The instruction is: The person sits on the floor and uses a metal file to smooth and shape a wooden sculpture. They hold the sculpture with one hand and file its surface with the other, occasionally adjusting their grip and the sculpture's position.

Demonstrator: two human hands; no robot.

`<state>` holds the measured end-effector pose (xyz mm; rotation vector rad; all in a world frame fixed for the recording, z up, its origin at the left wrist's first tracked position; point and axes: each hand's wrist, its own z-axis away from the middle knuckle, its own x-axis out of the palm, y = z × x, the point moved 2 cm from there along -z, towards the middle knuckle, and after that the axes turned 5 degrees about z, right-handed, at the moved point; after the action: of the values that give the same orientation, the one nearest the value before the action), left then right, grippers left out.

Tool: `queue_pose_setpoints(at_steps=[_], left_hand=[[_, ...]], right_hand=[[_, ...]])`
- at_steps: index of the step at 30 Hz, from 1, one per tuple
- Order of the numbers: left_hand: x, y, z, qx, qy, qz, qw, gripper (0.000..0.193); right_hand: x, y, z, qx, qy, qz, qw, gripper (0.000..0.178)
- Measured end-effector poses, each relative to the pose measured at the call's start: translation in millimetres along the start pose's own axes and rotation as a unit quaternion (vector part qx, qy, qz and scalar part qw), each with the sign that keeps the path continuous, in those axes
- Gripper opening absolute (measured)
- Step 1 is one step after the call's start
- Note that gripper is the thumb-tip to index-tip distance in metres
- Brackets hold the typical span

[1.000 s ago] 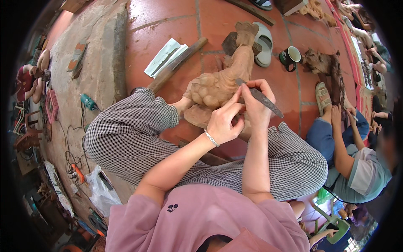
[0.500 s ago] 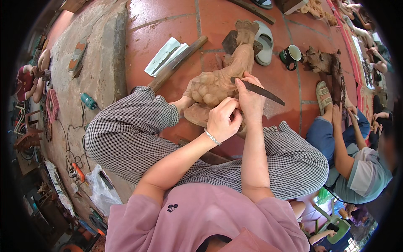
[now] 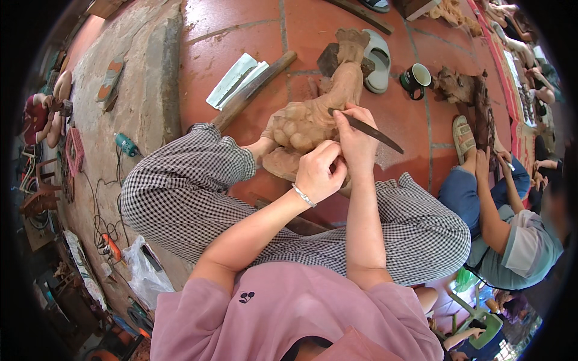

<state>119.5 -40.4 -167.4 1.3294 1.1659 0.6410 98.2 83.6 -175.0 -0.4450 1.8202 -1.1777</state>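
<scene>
A carved brown wooden sculpture (image 3: pixel 298 127) with a cluster of rounded lumps and a tall curved stem lies before my crossed legs. My right hand (image 3: pixel 359 139) grips a dark, flat, tapering file (image 3: pixel 376 133), whose inner end rests against the wood at the base of the stem and whose pointed end sticks out to the right. Against the near right side of the carving, my left hand (image 3: pixel 321 171) is closed with its fingers curled. Whatever it pinches, if anything, is hidden behind the fingers.
Left of the carving lie a wooden bar (image 3: pixel 256 89) and white paper (image 3: pixel 236 79). Beyond are a grey clog (image 3: pixel 377 61), a dark mug (image 3: pixel 415 80) and a rough wood piece (image 3: pixel 456 87). A seated person (image 3: pixel 506 231) works close on my right. A green power tool (image 3: pixel 125 144) sits left.
The file and my right hand have shifted slightly to the left along the carving. My left hand stays almost where it was.
</scene>
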Motion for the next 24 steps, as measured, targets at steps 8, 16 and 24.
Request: queue_pose_setpoints(at_steps=[8, 16, 24], left_hand=[[1, 2, 0, 0.010, 0.000, 0.013, 1.000, 0.011], [-2, 7, -1, 0.007, -0.002, 0.020, 1.000, 0.009], [0, -2, 1, -0.025, -0.024, 0.020, 0.999, 0.013]], right_hand=[[-1, -1, 1, -0.005, 0.017, 0.016, 1.000, 0.015], [-7, 24, -5, 0.190, -0.009, -0.216, 0.958, 0.015], [-22, 39, -5, 0.243, -0.046, -0.331, 0.911, 0.013]])
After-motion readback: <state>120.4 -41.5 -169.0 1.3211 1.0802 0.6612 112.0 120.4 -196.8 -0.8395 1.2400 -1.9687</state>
